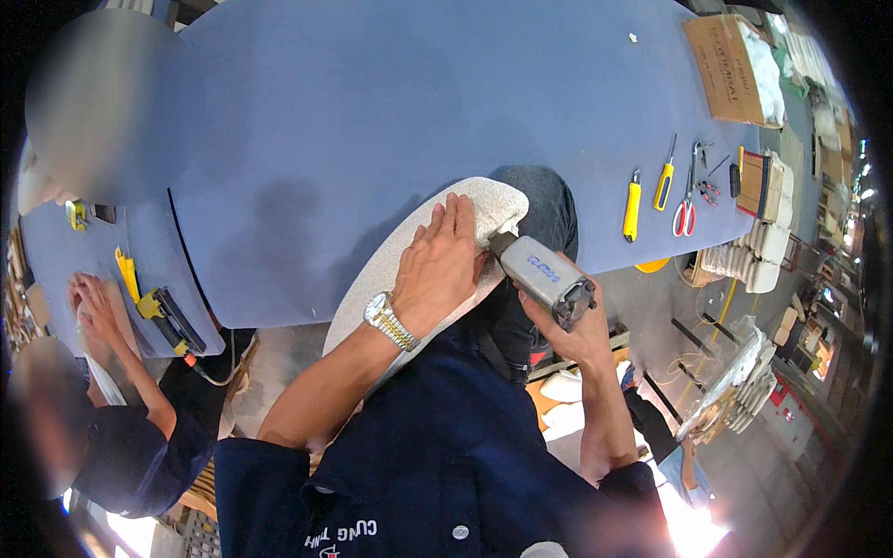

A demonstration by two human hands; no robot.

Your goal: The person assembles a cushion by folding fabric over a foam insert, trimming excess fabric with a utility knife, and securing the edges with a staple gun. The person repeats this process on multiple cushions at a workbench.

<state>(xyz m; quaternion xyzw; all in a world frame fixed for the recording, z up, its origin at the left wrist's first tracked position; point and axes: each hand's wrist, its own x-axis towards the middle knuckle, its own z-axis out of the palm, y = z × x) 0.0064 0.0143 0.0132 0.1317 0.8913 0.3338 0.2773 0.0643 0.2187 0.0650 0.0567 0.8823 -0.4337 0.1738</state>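
Note:
A long rounded panel covered in pale speckled fabric (365,290) rests across my lap against the table edge. My left hand (435,272) lies on it with the fingers stretched out flat, pressing the fabric; a metal watch is on that wrist. My right hand (586,327) is closed around a grey staple gun (544,272). The gun's dark nose meets the panel's edge near its rounded far end, where a bit of white material sticks up. The gun's body hides part of my right fingers.
A blue-topped table (372,102) spreads ahead. At its right lie a yellow cutter (633,206), a yellow-handled screwdriver (664,186), red-handled scissors (685,216) and pliers (708,192). A cardboard box (724,70) stands farther back. On the left, a co-worker sits near another staple gun (163,312).

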